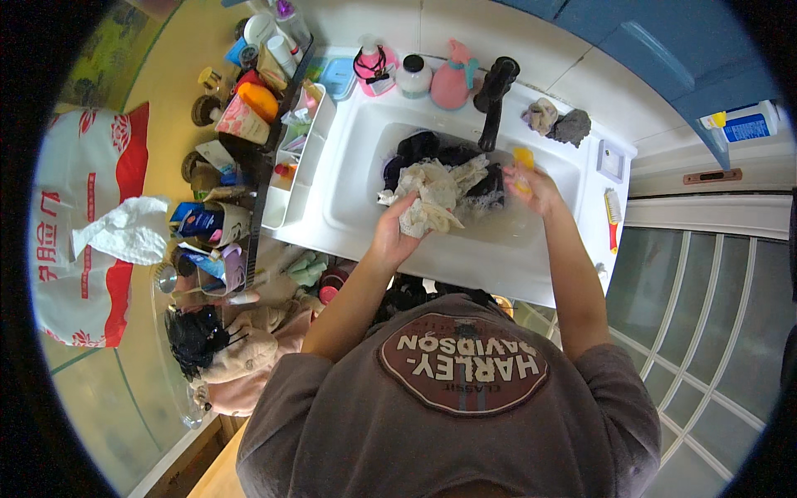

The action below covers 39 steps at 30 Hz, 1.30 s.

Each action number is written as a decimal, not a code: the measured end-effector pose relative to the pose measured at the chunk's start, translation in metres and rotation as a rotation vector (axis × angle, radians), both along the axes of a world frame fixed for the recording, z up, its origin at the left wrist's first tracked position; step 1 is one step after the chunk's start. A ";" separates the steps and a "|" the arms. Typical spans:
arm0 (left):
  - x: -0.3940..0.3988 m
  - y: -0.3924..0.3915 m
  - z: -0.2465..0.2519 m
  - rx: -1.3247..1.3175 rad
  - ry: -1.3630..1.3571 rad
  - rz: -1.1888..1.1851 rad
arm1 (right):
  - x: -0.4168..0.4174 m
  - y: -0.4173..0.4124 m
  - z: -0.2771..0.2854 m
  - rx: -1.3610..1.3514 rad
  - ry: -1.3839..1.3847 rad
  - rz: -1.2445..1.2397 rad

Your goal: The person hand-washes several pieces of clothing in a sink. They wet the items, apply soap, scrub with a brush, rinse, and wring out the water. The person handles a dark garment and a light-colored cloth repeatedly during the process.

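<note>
A cream garment with lace-like edging (429, 187) is bunched up in my left hand (396, 231) over the white sink (355, 205). Beneath it, dark wet clothes (418, 147) lie in cloudy, sudsy water (529, 215). At the basin's right side, my right hand (534, 190) holds a yellow bar (523, 158), probably soap, between thumb and fingers. Part of the bar is hidden by the hand. The black faucet (496, 93) reaches over the basin between the hands, at its far side.
Behind the basin stand a pink pump bottle (375, 68), a white jar with a black lid (413, 76) and a pink spray bottle (452, 78). Two wadded cloths (557, 121) and a scrub brush (613, 218) sit at right. A white organizer (302, 155) lines the left edge.
</note>
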<state>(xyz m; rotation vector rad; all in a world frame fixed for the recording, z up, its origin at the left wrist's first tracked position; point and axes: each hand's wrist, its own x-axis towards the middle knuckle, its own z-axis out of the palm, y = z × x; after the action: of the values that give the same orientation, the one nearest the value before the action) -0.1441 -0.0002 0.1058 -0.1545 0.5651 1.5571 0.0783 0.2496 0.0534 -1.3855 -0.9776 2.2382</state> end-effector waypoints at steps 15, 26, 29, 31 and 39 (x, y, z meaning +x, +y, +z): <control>-0.011 -0.022 -0.013 0.079 -0.059 0.066 | -0.047 -0.042 0.021 -0.052 -0.030 0.394; -0.021 -0.028 -0.026 0.008 -0.173 0.097 | -0.277 -0.075 0.087 0.069 0.286 0.489; -0.019 -0.031 -0.037 0.024 -0.225 0.094 | -0.332 -0.069 0.082 0.065 0.346 0.430; -0.016 -0.031 -0.042 0.038 -0.276 0.075 | -0.353 -0.041 0.051 0.336 0.396 0.561; -0.024 -0.034 -0.040 0.014 -0.318 0.071 | -0.359 -0.036 0.044 0.099 0.221 0.574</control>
<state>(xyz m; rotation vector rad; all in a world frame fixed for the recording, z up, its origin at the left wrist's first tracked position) -0.1685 -0.0339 0.0663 -0.4076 0.3010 1.5653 -0.2810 0.2136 0.0978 -0.8590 -1.5242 2.6163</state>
